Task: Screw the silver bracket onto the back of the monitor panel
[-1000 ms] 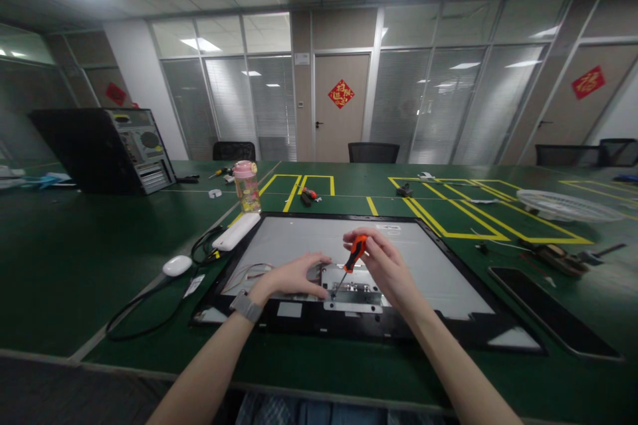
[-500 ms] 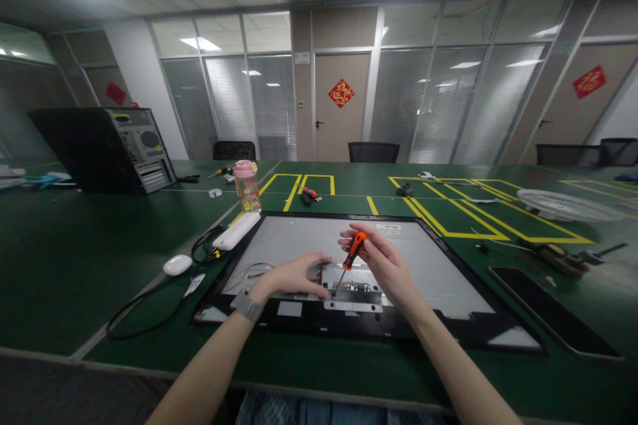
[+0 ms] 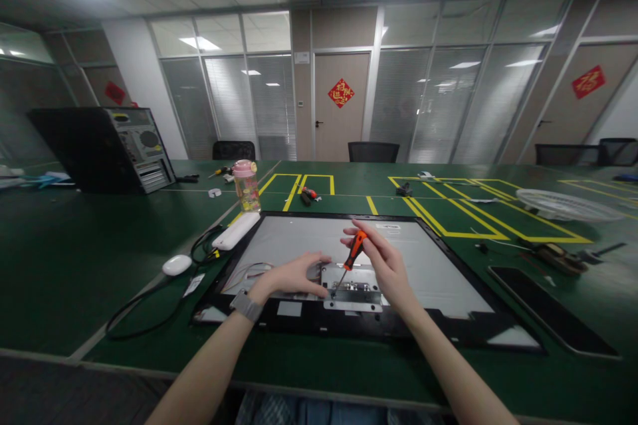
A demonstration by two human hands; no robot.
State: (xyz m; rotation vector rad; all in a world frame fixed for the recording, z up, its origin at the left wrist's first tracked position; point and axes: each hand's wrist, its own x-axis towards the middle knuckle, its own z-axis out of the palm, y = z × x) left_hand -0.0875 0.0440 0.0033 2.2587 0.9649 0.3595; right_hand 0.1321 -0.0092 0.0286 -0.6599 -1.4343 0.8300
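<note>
A dismantled monitor panel (image 3: 438, 279) lies face down on the green table, with a metal bracket (image 3: 356, 289) near its front edge. My right hand (image 3: 383, 265) is closed round an orange-and-black screwdriver (image 3: 353, 254); its tip touches the bracket's left end. My left hand (image 3: 294, 277), a watch on its wrist, rests with bent fingers on the panel beside the bracket, fingertips right at the screwdriver's tip. Whether it pinches anything I cannot make out.
A white mouse (image 3: 177, 265) with a black cable and a white box (image 3: 236, 231) lie left of the panel. Behind stand a pink-lidded bottle (image 3: 246, 186) and a computer case (image 3: 109, 149). A black bezel strip (image 3: 548, 312), tools and a fan grille (image 3: 568, 206) lie right.
My right hand's fingers have shifted round the screwdriver handle, as in turning it. The tip stays at the same spot on the bracket and my left hand has not moved.
</note>
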